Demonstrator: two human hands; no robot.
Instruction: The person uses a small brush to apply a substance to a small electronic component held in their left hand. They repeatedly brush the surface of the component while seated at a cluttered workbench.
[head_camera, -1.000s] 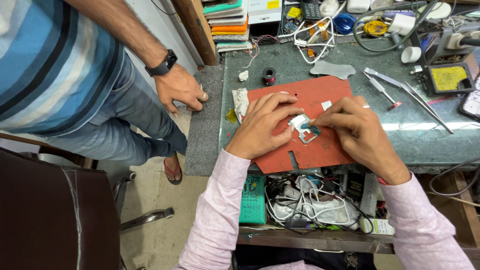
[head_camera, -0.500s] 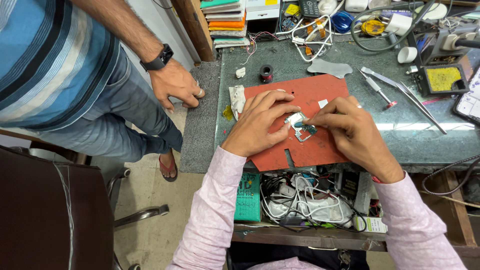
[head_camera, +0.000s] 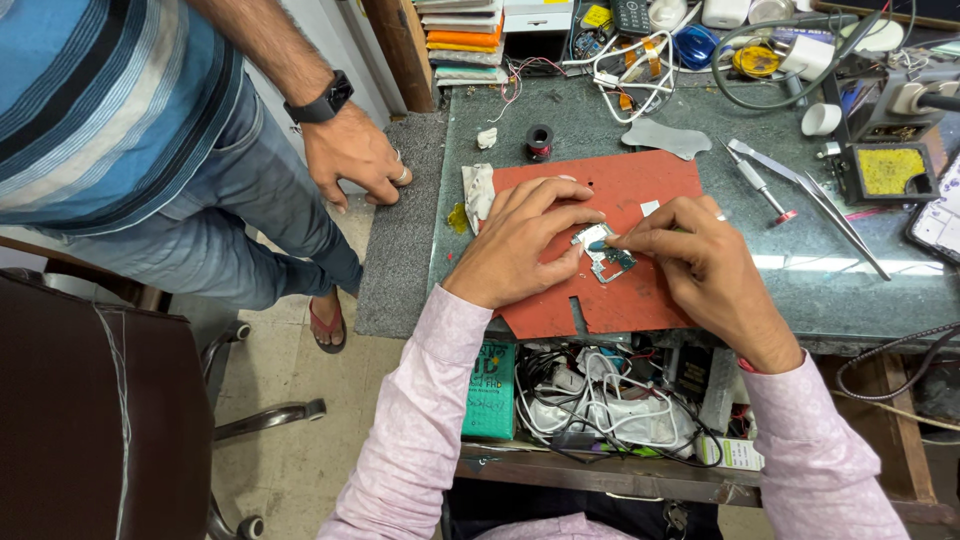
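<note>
Red-orange matting (head_camera: 640, 290) covers the near middle of the grey stone table (head_camera: 860, 290), and on it lies a small circuit board (head_camera: 603, 254) with a pale metal frame and bluish patches. Both of the person's hands work at this board. The left hand (head_camera: 520, 245), in a pale pink sleeve, lies flat on the mat with its fingers spread along the board's left and far edge, pressing it down rather than gripping it. The right hand (head_camera: 705, 265) comes in from the right with thumb and forefinger pinched together over the board's right side; whatever they pinch is too small to make out. A ring shows on that hand. Beyond the mat, to the far right, a pair of long metal tweezers (head_camera: 815, 200) lies slanted on the table, with a small screwdriver (head_camera: 760, 185) just left of it and a yellow sponge in a black tray (head_camera: 890, 172) farther right. A grey flat pad (head_camera: 665, 137) sits just past the mat's far edge, and a small dark spool (head_camera: 540, 142) stands to its left. A crumpled white cloth (head_camera: 478, 192) touches the mat's left edge. At the left, another person in a blue striped shirt and jeans rests a hand (head_camera: 355, 160) with a black wristwatch on the table's carpeted corner. Tangled cables (head_camera: 600, 400) fill the shelf under the table.
</note>
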